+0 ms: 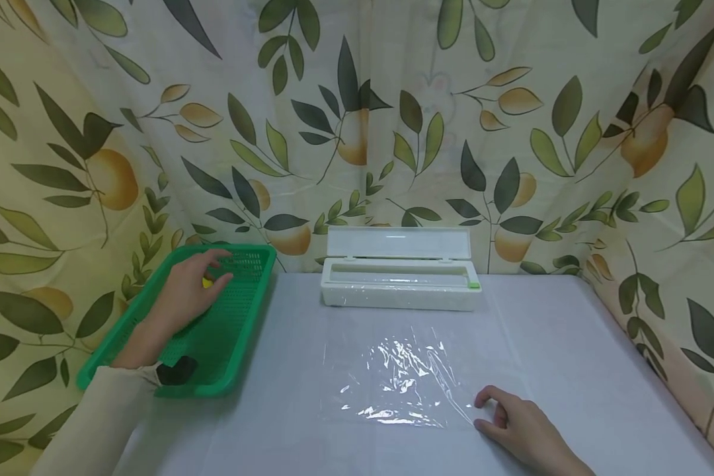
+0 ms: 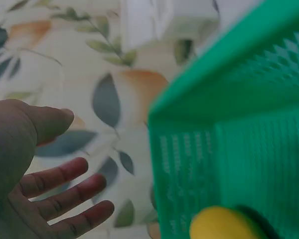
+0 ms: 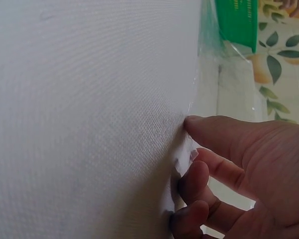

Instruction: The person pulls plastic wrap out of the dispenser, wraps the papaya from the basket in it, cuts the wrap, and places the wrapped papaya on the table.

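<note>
My left hand (image 1: 187,287) hovers over the green basket (image 1: 232,387) at the left, thumb and fingers apart. Below it a rounded yellow thing (image 2: 219,224) lies in the basket, mostly cut off in the left wrist view; I cannot tell its kind. That view shows the left hand (image 2: 55,174) with spread fingers and nothing in them. A sheet of clear plastic wrap (image 1: 393,377) lies wrinkled on the white cloth. At its near right corner is my right hand (image 1: 523,426), fingers bent, with a gap between thumb and index; its thumb tip (image 3: 192,122) touches the surface at the wrap's edge.
Behind the wrap stands a white plastic wrap dispenser (image 1: 401,297), its lid (image 1: 398,242) raised and a small green piece (image 1: 473,285) at its right end. A leaf-and-fruit patterned curtain (image 1: 357,132) hangs behind the table and along both sides.
</note>
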`<state>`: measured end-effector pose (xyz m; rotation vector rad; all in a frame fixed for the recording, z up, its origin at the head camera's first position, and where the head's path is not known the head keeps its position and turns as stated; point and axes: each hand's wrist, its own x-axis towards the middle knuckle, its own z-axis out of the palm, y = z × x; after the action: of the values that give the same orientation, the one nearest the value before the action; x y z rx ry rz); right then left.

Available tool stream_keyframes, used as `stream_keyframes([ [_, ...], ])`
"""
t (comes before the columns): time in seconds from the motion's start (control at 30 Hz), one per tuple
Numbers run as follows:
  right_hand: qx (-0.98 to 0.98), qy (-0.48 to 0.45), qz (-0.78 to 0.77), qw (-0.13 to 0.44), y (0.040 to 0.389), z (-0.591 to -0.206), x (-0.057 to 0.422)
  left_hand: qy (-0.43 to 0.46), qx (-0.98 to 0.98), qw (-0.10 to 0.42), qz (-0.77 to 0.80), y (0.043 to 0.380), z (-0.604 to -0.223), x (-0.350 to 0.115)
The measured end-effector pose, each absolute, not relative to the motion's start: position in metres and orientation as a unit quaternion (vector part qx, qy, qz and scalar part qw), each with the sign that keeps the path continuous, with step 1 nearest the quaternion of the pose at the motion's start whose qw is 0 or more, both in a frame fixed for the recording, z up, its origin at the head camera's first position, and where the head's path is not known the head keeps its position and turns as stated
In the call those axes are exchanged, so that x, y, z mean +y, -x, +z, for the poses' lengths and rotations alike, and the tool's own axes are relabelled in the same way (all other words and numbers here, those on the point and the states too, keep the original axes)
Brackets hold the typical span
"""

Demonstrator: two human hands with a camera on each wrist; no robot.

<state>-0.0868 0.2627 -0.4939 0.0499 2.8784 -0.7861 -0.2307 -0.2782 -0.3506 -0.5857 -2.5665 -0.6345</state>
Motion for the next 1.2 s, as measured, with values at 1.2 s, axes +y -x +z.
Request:
stream_keyframes([
  [1.2,0.961,0.009,-0.273,0.046,0.081,-0.492,0.265,0.032,-0.984,-0.119,-0.126,0.284,-0.397,-0.361],
])
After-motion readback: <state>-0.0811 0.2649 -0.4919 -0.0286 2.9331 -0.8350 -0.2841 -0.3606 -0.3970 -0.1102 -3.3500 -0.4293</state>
